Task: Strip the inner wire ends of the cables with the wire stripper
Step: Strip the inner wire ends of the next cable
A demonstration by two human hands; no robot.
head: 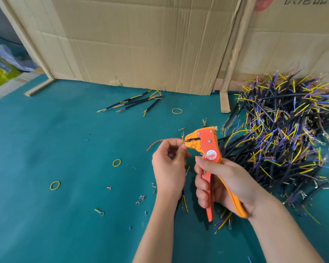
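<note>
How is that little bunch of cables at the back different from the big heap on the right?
The small group of cables holds only a handful, lying roughly side by side; the big pile of cables holds a great many, tangled every way. The small group lies near the cardboard wall; the pile lies beside the right hand. Both are black with coloured inner wires.

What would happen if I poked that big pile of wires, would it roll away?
Probably not. The cable pile is a tangle of short black pieces, so it would likely shift and spread, not roll. The thin coloured ends look bendy, and loose pieces may snag on each other.
</note>
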